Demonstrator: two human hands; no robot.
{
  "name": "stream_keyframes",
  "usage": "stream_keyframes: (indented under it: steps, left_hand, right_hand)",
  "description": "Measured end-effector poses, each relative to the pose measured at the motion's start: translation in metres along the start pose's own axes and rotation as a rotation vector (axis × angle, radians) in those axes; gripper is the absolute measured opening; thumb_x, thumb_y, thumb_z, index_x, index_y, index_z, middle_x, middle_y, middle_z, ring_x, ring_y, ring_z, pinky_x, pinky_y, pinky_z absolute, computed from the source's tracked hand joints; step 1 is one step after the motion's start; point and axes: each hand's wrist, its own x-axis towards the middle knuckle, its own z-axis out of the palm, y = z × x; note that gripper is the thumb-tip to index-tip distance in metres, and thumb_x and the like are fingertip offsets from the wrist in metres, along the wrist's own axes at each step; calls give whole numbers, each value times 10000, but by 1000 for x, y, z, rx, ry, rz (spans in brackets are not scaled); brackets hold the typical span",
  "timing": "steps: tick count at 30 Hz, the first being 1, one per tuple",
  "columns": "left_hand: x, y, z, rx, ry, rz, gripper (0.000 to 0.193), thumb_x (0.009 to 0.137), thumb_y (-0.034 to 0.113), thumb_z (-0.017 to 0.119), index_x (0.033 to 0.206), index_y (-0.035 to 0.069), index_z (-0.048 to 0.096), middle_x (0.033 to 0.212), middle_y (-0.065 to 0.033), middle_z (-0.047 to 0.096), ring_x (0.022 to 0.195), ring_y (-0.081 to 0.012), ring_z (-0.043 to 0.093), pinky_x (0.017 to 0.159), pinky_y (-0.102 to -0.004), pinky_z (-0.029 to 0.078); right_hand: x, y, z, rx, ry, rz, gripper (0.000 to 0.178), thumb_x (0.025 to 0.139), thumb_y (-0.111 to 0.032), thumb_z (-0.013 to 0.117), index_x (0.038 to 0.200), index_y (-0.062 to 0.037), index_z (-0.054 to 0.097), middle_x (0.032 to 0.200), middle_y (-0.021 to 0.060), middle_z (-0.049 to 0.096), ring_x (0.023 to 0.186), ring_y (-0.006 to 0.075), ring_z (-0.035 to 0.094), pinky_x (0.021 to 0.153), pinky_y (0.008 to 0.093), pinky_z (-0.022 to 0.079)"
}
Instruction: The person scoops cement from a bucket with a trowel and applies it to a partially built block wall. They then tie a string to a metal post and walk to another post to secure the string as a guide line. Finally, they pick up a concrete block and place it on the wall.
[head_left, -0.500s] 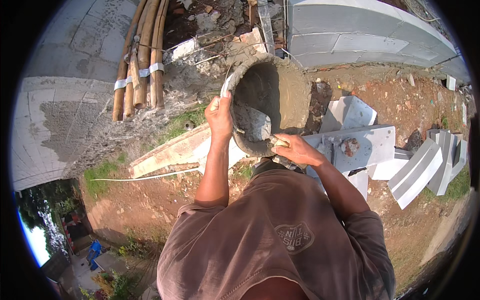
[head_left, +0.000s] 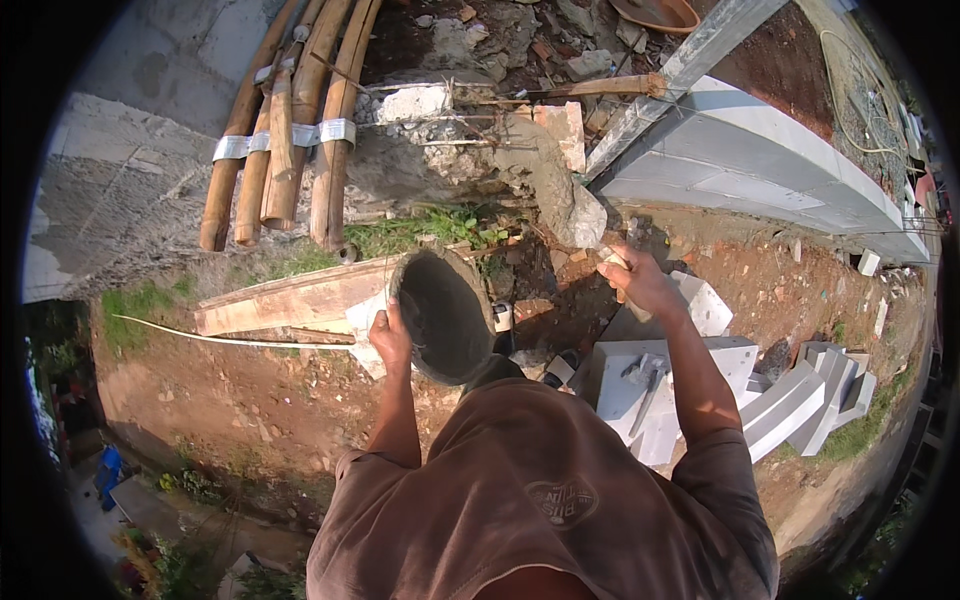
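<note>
The right hand [head_left: 634, 280] grips the trowel [head_left: 586, 222], its long axis pointing forward-left, blade at the near end of grey mortar [head_left: 548, 180]; the left hand [head_left: 391, 338] holds the bucket [head_left: 447, 312] by its left rim.

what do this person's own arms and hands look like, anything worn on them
The left hand and right hand are ungloved, with no watch or band visible at either wrist. The brown left sleeve and right sleeve are short and loose, part of a brown shirt with a printed oval emblem.
</note>
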Motion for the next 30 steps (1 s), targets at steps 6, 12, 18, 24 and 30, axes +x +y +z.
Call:
stream_keyframes:
  steps: [6,12,18,24,30]
  left_hand:
    - [15,-22,-59,183,66,24,448,902,265,551,605,-50,438,501,-74,359,511,-146,303,467,-340,306]
    - [17,-30,-84,167,160,-53,470,911,303,524,633,-73,470,503,-105,379,513,-167,318,484,-369,318]
    - [10,-71,-84,151,242,-132,478,911,314,513,653,-88,478,530,-118,402,538,-181,333,506,-380,323]
    - [3,-70,-74,119,232,-222,486,911,326,506,645,-81,480,524,-103,400,534,-181,334,500,-383,316]
    - [-4,-60,-78,104,222,-277,479,914,327,501,645,-69,491,537,-93,418,540,-174,355,508,-367,336]
  right_hand:
    - [146,2,-22,-605,378,-170,466,806,-317,586,1147,-2,547,950,190,631,891,308,618,786,397,484]
    - [207,-44,51,-696,585,19,418,814,-311,553,1112,-19,540,989,198,620,976,353,582,821,432,478]
    - [201,1,28,-417,519,22,414,840,-323,548,1121,-18,557,989,208,622,935,339,596,818,376,458]
    - [204,24,17,25,330,-163,435,856,-362,565,1082,10,584,961,148,642,897,195,592,818,303,434]
    - [262,-2,-13,-136,90,58,456,882,-377,521,1158,-17,565,964,102,653,903,199,589,814,300,442]
